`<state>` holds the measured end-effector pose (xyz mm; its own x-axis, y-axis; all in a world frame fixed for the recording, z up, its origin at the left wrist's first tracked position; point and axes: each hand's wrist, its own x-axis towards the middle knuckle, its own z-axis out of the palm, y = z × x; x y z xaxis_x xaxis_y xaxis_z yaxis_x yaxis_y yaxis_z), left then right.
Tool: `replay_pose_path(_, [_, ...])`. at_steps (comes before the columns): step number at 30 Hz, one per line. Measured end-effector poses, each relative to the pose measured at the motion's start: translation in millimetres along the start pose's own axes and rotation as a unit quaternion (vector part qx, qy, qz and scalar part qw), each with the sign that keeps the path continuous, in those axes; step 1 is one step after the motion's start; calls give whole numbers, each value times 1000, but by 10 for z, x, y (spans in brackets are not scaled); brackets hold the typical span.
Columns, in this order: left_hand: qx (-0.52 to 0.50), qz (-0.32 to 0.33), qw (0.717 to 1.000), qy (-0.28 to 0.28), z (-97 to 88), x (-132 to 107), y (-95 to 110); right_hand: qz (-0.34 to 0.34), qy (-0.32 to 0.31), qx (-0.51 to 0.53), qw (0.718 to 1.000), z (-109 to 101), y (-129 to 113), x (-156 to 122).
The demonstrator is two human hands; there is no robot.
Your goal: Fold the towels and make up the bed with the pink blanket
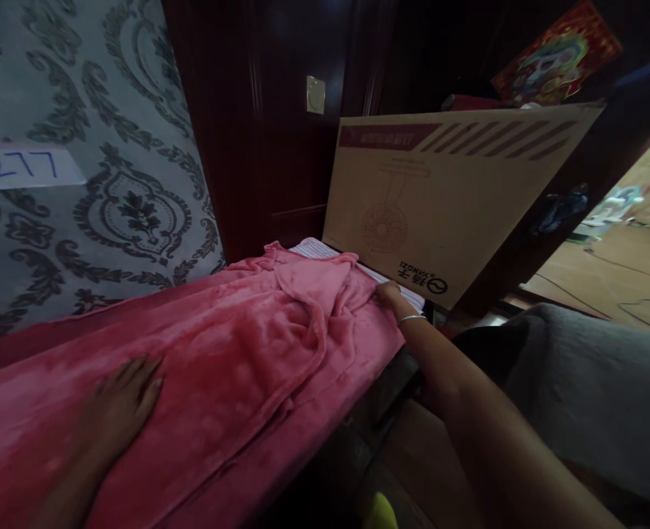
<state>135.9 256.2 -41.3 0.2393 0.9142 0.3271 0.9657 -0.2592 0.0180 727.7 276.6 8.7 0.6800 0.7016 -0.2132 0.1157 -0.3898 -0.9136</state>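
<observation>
A pink fleece blanket (236, 353) lies spread along a narrow bed, bunched into folds near its far end. My left hand (120, 404) rests flat on it at the near left, fingers stretched out and apart. My right hand (388, 294), with a thin bracelet on the wrist, reaches to the blanket's far edge. Its fingers are closed on the pink cloth there. A striped white sheet (325, 253) shows under the blanket at that end.
A big cardboard box (451, 198) leans upright just behind the bed's far end. Patterned grey wallpaper (82, 184) with a paper label runs along the left. A dark wooden door (280, 132) stands behind. Wooden floor (605, 279) shows at right.
</observation>
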Motion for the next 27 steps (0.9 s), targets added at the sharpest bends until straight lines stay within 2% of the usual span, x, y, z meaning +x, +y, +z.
replay_pose_path(3, [9,2,1000,-12,-15,8,2,24,10,-33,999,53,173,18])
replay_pose_path(7, [9,0,1000,-4,-31,9,20,-13,46,-58,997,229,131,43])
replay_pose_path(10, [10,-2,1000,-3,-40,5,27,-77,106,-57,990,183,-69,78])
replay_pose_path(13, [17,2,1000,-15,-60,2,28,-143,160,-56,975,-36,-383,154])
replay_pose_path(16, [25,5,1000,-17,-86,1,34,-181,166,-66,967,-180,-651,232])
replay_pose_path(18, [24,3,1000,-16,-101,-1,45,-188,144,-72,969,-151,-709,256])
replay_pose_path(20, [21,0,1000,-18,-113,-2,60,-184,111,-70,974,-65,-650,257])
replay_pose_path(23, [21,-1,1000,-18,-127,0,81,-161,76,-68,982,2,-401,239])
replay_pose_path(27, [23,4,1000,-19,-143,7,99,-134,66,-108,983,-131,-6,215])
